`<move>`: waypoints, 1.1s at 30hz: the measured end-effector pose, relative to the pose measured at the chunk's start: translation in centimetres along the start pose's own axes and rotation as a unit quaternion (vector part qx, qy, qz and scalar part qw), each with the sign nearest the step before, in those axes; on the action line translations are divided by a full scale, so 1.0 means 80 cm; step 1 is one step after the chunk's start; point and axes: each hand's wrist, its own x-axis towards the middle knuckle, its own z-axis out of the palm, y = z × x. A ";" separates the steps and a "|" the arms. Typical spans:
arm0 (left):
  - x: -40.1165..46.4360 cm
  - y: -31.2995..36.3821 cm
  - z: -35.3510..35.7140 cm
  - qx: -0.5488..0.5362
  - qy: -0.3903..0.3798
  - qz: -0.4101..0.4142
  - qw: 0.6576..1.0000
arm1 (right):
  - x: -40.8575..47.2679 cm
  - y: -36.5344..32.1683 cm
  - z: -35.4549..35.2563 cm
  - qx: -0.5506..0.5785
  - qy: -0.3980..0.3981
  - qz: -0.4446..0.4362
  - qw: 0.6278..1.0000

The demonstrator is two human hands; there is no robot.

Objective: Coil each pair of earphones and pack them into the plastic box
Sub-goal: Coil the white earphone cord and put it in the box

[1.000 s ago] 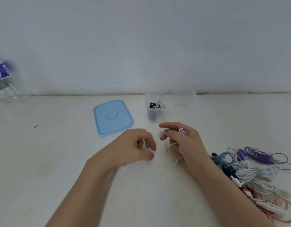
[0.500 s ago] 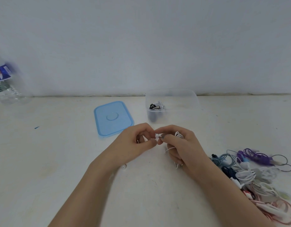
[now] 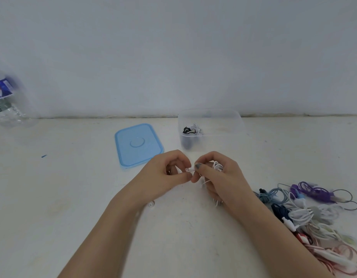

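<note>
Coiling step, I judge; my right hand (image 3: 219, 177) holds white earphones (image 3: 217, 166) wound round its curled fingers; left hand (image 3: 167, 173) pinches the loose end; next: tuck it, then drop into plastic box (image 3: 223, 119) just beyond.

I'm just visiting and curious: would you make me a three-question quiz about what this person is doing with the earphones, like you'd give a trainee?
1. True or false: the flat light-blue plastic lid is fastened on the clear plastic box.
2. Which hand holds the coiled bundle of the white earphone cable? A) left hand B) right hand C) neither
3. Fill in: the tangled pile of coloured earphones still to be packed lies to the person's ____.

Key: 1. False; the lid lies on the white table beside the open box. 2. B; the left hand only pinches the cable's end. 3. Right.
</note>
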 end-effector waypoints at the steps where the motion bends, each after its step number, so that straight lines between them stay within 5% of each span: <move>1: 0.000 0.000 -0.001 -0.003 -0.001 0.003 1.000 | 0.000 0.000 0.000 -0.007 0.000 -0.002 1.000; 20: -0.003 0.007 -0.004 -0.021 0.012 0.025 0.999 | 0.001 -0.003 -0.004 0.076 -0.017 0.019 0.997; 33: -0.002 0.012 -0.006 -0.141 -0.012 0.023 0.990 | -0.001 -0.010 -0.009 0.144 -0.058 0.063 0.986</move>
